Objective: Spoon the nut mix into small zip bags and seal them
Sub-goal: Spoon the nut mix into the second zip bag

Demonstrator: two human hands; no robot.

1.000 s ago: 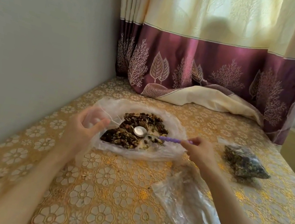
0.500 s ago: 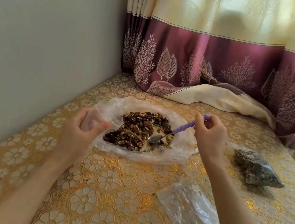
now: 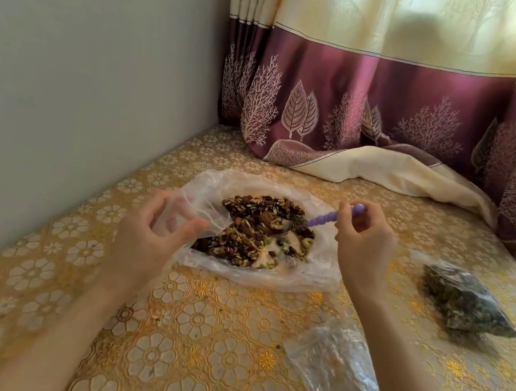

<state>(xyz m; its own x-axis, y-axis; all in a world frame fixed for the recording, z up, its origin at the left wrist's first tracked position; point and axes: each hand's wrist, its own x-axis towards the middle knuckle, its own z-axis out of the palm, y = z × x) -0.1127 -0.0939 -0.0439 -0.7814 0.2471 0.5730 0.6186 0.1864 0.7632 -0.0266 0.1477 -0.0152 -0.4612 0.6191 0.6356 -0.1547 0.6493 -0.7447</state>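
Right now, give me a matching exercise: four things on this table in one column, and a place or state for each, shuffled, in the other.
Things:
1. spoon
2. small zip bag
3. filled bag
4. nut mix

Places or states:
A. lying at the table's right
B. heaped on clear plastic
C. held open by the left hand
D. gripped by the right hand

Pairs: 1-D, 2-C, 3-A, 4-B

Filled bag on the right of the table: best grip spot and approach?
Judging by its pose, pinch the filled bag at its far, flatter end, near the top strip, coming from above. It lies flat on the table, its bulging middle is packed with mix and likely slippery, and nothing touches it.
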